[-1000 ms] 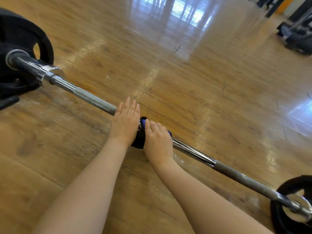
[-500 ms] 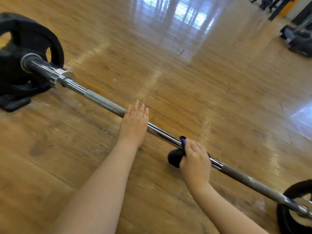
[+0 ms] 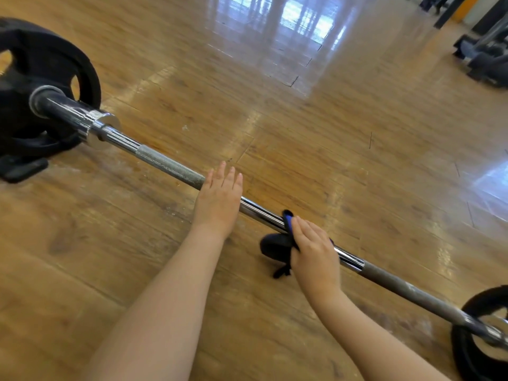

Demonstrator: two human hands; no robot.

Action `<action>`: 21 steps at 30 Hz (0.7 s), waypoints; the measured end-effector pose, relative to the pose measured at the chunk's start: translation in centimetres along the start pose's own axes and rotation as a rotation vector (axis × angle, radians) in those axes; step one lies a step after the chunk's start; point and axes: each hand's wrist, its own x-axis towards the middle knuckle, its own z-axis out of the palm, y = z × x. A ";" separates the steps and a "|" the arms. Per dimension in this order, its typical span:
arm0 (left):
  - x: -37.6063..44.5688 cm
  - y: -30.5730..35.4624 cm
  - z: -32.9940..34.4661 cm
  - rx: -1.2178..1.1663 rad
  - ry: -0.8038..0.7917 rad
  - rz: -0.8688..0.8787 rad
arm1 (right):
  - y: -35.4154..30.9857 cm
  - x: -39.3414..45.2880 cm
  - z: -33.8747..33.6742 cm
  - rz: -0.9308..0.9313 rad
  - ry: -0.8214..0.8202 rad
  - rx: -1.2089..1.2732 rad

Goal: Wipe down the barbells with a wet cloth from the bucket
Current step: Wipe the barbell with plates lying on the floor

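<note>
A chrome barbell (image 3: 170, 167) lies on the wooden floor, running from upper left to lower right. My left hand (image 3: 218, 200) rests flat on the bar near its middle, fingers straight. To the right of it, my right hand (image 3: 313, 250) presses a dark blue cloth (image 3: 276, 244) onto the shiny part of the bar, fingers wrapped over cloth and bar. Part of the cloth hangs down on my side of the bar. No bucket is in view.
Black weight plates (image 3: 46, 67) sit at the bar's left end and another black plate (image 3: 478, 350) at its right end. Gym machines (image 3: 486, 56) stand at the far right. Glossy wooden floor (image 3: 302, 119) stretches beyond the bar.
My right hand slid the cloth along the bar to the right, away from my left hand, which stayed in place on the bar. The camera view shifted slightly to the left.
</note>
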 end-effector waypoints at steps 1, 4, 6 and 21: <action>-0.1 0.0 -0.1 0.000 0.002 0.002 | 1.0 -0.8 -0.6 0.026 -0.001 -0.007; -0.1 0.1 -0.3 0.003 0.000 0.008 | 1.8 -2.1 -1.4 0.116 -0.012 -0.049; 0.0 0.1 -0.2 0.001 0.000 -0.002 | -0.2 -0.7 -1.2 0.189 -0.015 -0.001; 0.0 0.1 -0.2 0.016 -0.018 -0.016 | -0.2 0.7 -0.1 -0.068 -0.068 -0.071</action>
